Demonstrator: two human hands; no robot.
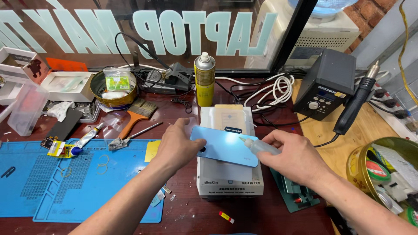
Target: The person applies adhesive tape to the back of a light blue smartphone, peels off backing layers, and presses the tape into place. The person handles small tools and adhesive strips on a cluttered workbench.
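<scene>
Pale blue glossy phone back panel [226,146] pinned flat by left hand [178,146] atop white box-shaped heating machine [230,182] on worktop, right hand [294,156] clenched around small translucent plastic nozzle bottle [260,147], tip aimed at panel edge.

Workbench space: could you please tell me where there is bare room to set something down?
The blue silicone mat is mostly bare left of the left hand, below the glue tube. Bare wood lies beyond the right hand, below the grey soldering station. The back edge by the spray can and cables is crowded.
</scene>
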